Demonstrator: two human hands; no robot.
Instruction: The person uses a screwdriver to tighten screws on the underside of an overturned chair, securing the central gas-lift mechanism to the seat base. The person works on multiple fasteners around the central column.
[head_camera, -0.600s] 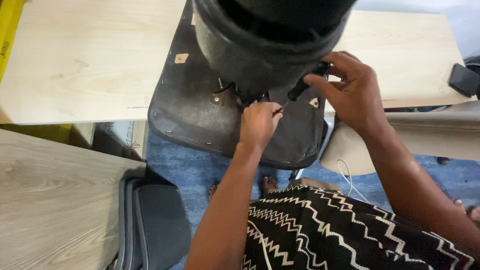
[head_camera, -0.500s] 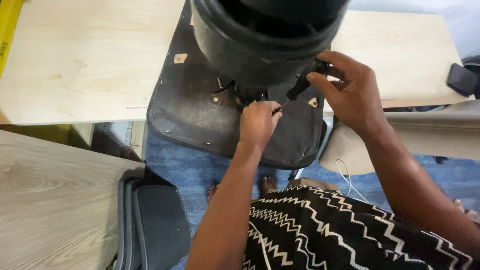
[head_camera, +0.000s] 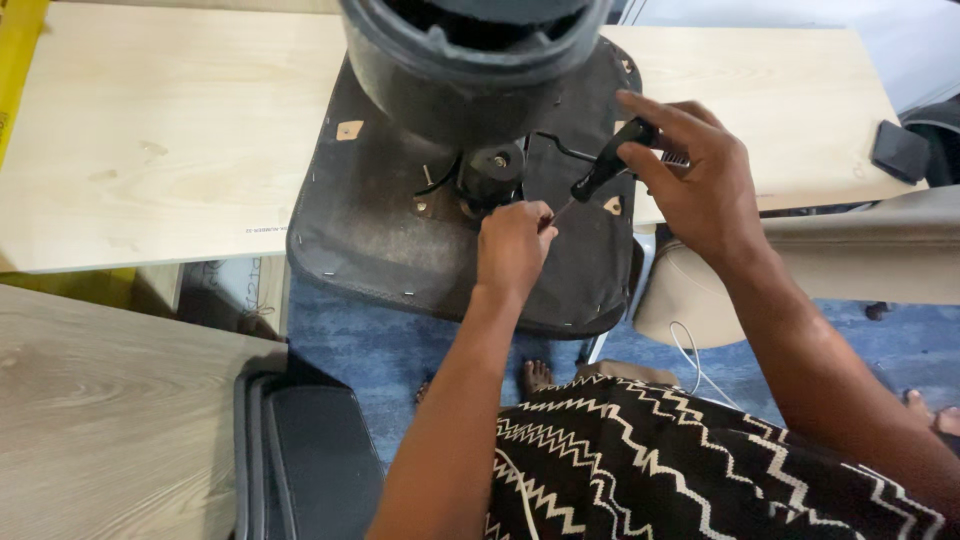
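An upturned black chair seat (head_camera: 390, 240) lies on a pale wooden table, with a big round black base part (head_camera: 470, 70) standing over it. My left hand (head_camera: 512, 245) is closed at the seat's underside, just below a small black cylinder with a bolt (head_camera: 492, 172); its fingers pinch something thin that I cannot make out. My right hand (head_camera: 700, 180) grips a black-handled tool (head_camera: 605, 165) that slants down toward my left hand. The tool's tip is hidden by my fingers.
The pale wooden table (head_camera: 150, 140) stretches left and right behind the seat. A second wooden surface (head_camera: 100, 420) lies near left, with a black cushioned part (head_camera: 310, 450) beside it. A beige chair part (head_camera: 840, 260) and a small black object (head_camera: 898, 150) sit at the right. Blue carpet lies below.
Both hands stay at the same spot under the seat. The view has shifted slightly; the right hand keeps the tool angled toward the left hand.
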